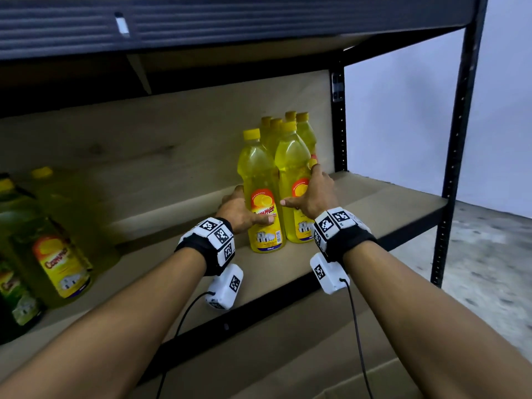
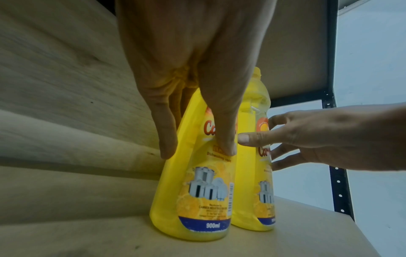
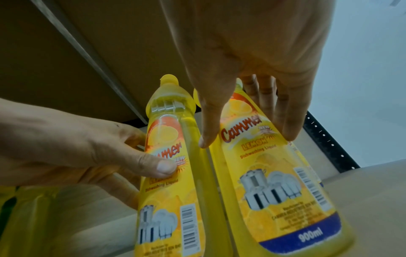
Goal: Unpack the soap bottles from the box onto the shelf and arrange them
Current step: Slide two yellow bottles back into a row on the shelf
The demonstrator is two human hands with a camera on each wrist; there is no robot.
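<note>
Several yellow soap bottles (image 1: 301,126) stand grouped at the right end of the shelf board (image 1: 380,203). My left hand (image 1: 240,210) grips the front-left bottle (image 1: 260,174), thumb on its label and fingers round its left side; the left wrist view shows this bottle (image 2: 197,191) under the hand (image 2: 197,104). My right hand (image 1: 313,194) wraps the front-right bottle (image 1: 292,162), thumb across the front, fingers along its right side. Both bottles (image 3: 167,191) (image 3: 274,173) stand upright, side by side and nearly touching.
More bottles, yellow (image 1: 63,263) and green (image 1: 17,283), stand at the shelf's left end, with bare board between the groups. An upper shelf (image 1: 201,24) hangs overhead. Black uprights (image 1: 457,139) bound the right end. Brown cardboard (image 1: 374,378) lies below the shelf edge.
</note>
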